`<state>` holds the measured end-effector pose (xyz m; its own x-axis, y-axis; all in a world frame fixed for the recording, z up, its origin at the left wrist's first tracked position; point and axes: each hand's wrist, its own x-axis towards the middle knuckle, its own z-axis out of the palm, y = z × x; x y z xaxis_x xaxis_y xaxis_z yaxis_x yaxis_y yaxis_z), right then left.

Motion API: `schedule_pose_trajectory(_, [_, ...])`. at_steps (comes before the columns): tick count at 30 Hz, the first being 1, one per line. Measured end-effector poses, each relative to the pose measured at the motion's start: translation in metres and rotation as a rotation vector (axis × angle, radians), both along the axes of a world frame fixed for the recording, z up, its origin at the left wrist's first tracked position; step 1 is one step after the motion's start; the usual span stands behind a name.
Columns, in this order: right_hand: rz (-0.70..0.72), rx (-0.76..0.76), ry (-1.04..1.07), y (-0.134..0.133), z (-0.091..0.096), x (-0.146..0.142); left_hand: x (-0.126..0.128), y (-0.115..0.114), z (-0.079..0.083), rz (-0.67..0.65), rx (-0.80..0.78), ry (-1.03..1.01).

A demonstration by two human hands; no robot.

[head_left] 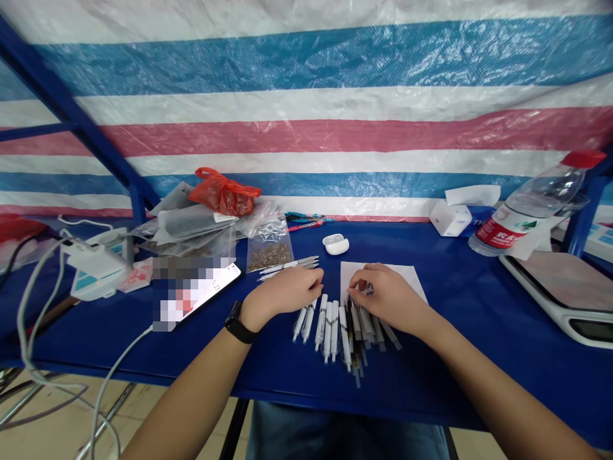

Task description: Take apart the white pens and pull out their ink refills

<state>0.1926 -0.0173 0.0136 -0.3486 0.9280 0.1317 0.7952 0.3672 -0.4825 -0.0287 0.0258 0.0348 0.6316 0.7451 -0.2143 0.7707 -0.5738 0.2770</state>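
Several white pen barrels (327, 329) with clips lie in a loose row near the middle of the blue table. Just above the row's left end is my left hand (290, 287), its fingers curled in; whatever they hold is hidden. My right hand (387, 297) has thumb and forefinger pinched together above a pile of thin dark and translucent tubes (368, 332). What sits in that pinch is too small to make out. A white sheet of paper (412, 276) lies partly under my right hand. Beyond my left hand are white pens with grey tips (293, 264).
Behind lie a clear bag of small brown pieces (268, 255), a red plastic bag (223, 193) and a white earbud case (336, 244). To the left are a phone (204, 294) and white cables (29, 319). A bottle (531, 211) and scale (565, 287) stand right.
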Motion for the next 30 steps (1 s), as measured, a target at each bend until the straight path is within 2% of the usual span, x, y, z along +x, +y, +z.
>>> schedule_pose_trajectory(5, [0.148, -0.192, 0.054, -0.004, 0.008, 0.005, 0.0, 0.002, -0.002, -0.015, -0.005, 0.0])
schedule_pose_trajectory(8, [0.168, -0.258, 0.013, -0.006, 0.015, 0.008, 0.0, 0.002, -0.003, -0.015, -0.003, 0.006])
schedule_pose_trajectory(15, [0.187, -0.252, -0.08, -0.007, 0.016, 0.006, 0.001, 0.001, -0.001, -0.009, -0.014, 0.022])
schedule_pose_trajectory(30, [0.192, -0.255, -0.104, -0.012, 0.016, 0.003, 0.0, 0.001, -0.001, -0.007, -0.006, 0.026])
